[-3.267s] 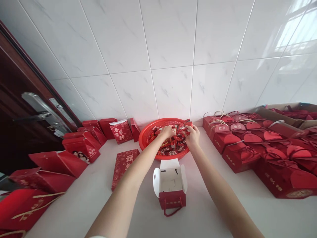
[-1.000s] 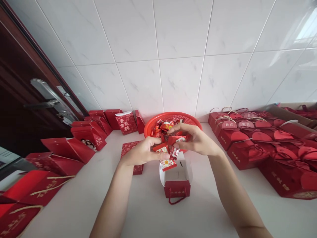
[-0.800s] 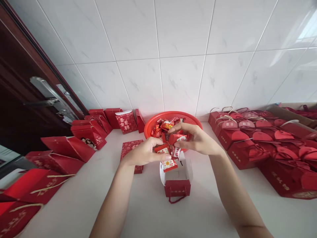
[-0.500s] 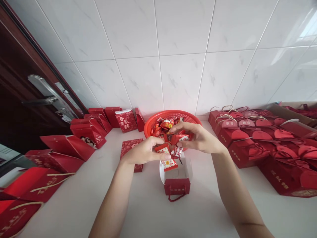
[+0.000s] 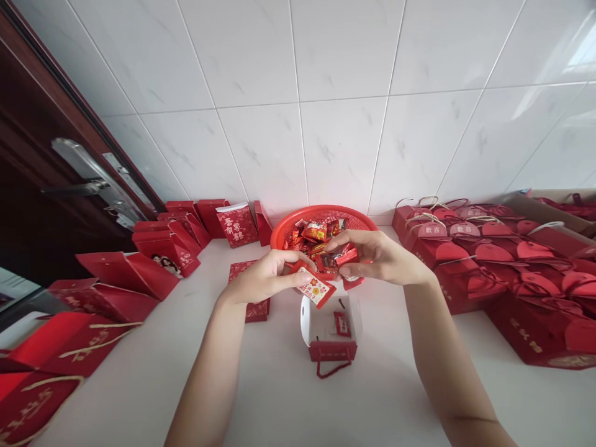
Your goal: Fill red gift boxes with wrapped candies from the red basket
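Observation:
Between its thumb and fingers, my left hand (image 5: 270,276) pinches a red and white floral candy packet (image 5: 315,290), tilted above the open box. My right hand (image 5: 377,257) is closed on red wrapped candies (image 5: 342,256) just in front of the basket; its fingers partly hide them. Below both hands stands a small open red box (image 5: 333,352) with a white inside and a red cord handle. One small red packet (image 5: 341,323) lies in it. Behind the hands, a round red plastic basket (image 5: 282,231) holds several wrapped candies (image 5: 315,231).
Folded red boxes and bags (image 5: 170,245) line the left side, near a dark door (image 5: 28,143). A flat red box (image 5: 257,311) lies left of the open box. Several closed red boxes (image 5: 465,248) crowd the right. A tiled wall (image 5: 344,149) rises behind.
A small red packet now lies inside the open box. My left hand has moved slightly left, and its floral packet has turned and risen clear of the box. My right hand has shifted slightly right.

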Available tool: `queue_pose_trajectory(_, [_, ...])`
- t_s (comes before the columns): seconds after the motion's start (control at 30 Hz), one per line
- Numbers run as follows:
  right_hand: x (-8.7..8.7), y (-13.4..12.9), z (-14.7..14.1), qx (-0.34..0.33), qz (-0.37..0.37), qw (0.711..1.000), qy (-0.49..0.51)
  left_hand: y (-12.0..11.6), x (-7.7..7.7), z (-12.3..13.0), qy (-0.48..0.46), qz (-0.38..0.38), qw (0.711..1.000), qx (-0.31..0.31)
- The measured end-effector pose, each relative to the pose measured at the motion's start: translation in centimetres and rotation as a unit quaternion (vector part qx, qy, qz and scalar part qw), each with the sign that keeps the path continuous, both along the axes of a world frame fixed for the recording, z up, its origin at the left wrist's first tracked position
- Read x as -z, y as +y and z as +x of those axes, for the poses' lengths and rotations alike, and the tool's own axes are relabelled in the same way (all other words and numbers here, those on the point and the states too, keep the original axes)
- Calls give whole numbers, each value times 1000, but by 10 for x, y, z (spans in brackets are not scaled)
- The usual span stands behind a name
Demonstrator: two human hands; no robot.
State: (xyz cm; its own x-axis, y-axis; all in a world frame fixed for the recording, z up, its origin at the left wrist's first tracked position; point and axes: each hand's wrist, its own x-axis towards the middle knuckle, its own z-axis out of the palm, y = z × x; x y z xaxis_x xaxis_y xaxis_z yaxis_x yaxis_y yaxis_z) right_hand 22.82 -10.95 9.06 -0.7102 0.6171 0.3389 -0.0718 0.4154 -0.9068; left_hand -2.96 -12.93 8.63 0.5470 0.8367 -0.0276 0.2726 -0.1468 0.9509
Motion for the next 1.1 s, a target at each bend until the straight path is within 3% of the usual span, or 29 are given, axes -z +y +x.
queue_pose_trajectory(0.33, [-2,-2,-4,-4,10,1000,-17,2,2,3,-5,-7,999,36])
queue_pose_trajectory(1.1, [0,0,-8,43,31,998,39,1,1,9,43,12,999,21])
